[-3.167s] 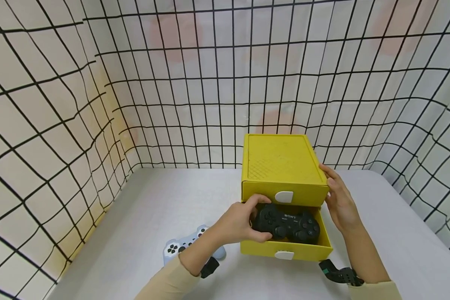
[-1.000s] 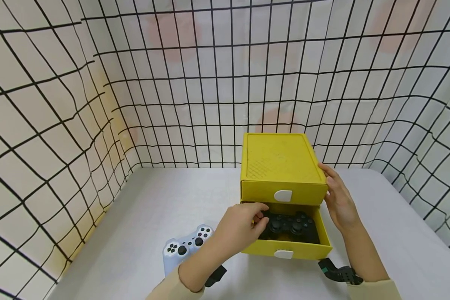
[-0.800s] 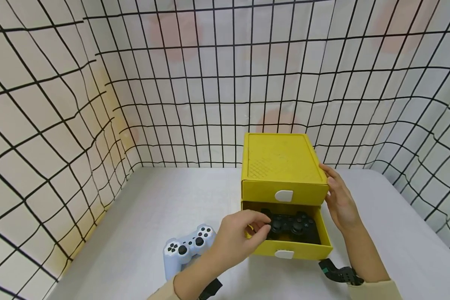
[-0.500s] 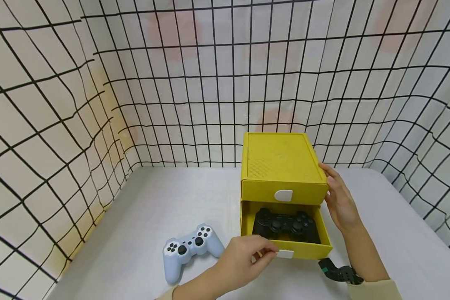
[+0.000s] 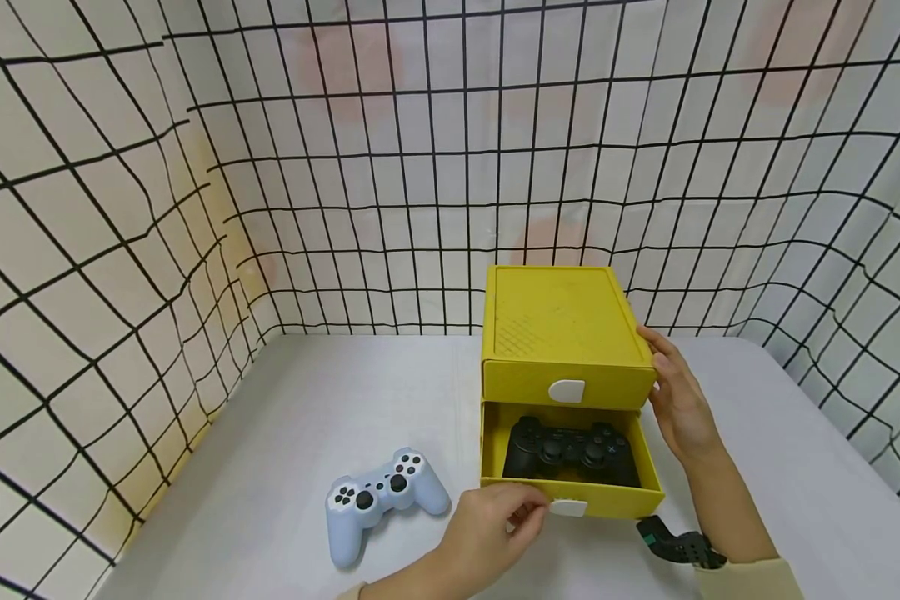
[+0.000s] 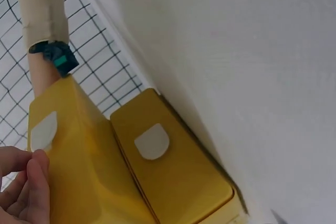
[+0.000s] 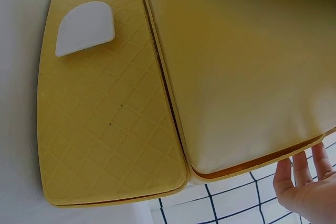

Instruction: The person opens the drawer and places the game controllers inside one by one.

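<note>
A yellow two-drawer box (image 5: pixel 562 321) stands right of centre in the head view, its upper drawer closed and its lower drawer (image 5: pixel 622 505) pulled out. Inside the lower drawer lies a black game controller (image 5: pixel 570 450), sticks up. My left hand (image 5: pixel 491 529) pinches the edge of that drawer's white handle (image 5: pixel 570 507) between thumb and forefinger; the left wrist view shows these fingertips at the handle (image 6: pixel 44 132) too. My right hand (image 5: pixel 682 408) rests its fingers against the box's right side. In the right wrist view, those fingers (image 7: pixel 302 169) touch the yellow edge.
A light blue game controller (image 5: pixel 386 496) lies on the white table (image 5: pixel 345 392), left of the box and close to my left hand. White walls with black grid netting (image 5: pixel 435 200) enclose the table at the back and both sides.
My left hand has let go of the black controller, now lying lower in the drawer, and come forward and down to the lower handle. The right hand stays at the box's side.
</note>
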Tool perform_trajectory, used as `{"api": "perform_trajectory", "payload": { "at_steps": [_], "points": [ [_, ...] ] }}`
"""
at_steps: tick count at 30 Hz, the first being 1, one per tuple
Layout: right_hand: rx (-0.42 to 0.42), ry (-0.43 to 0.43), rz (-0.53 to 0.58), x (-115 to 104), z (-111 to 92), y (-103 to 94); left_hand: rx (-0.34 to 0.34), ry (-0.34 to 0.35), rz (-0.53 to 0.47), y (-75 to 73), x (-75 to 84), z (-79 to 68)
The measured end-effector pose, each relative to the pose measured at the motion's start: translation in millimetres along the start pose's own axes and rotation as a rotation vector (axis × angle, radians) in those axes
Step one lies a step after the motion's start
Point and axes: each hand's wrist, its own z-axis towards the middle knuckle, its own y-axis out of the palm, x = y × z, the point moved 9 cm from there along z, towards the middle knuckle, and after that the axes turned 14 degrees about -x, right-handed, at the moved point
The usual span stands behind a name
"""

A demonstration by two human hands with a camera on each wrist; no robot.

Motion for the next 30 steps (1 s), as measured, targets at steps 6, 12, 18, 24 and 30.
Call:
{"api": "perform_trajectory", "payload": {
  "at_steps": [6,12,18,24,30],
  "points": [
    [-0.009,-0.004,0.004,0.4,-0.2,1.1,-0.023,-0.035,0.037,5.1,-1.9,0.1],
    [-0.008,-0.006,-0.006,1.3,-0.3,-0.3,-0.029,-0.031,0.043,8.9,-2.4,2.0],
    [-0.02,-0.018,-0.009,0.2,-0.4,0.0,-0.009,-0.021,0.059,8.6,-1.4,5.2],
    [-0.019,-0.008,-0.012,0.1,-0.3,-0.2,-0.016,-0.041,0.065,9.3,-2.8,8.1],
    [-0.012,0.004,-0.019,1.0,-0.9,-0.8,-0.014,-0.053,0.059,8.0,-4.4,10.1]
  ]
}}
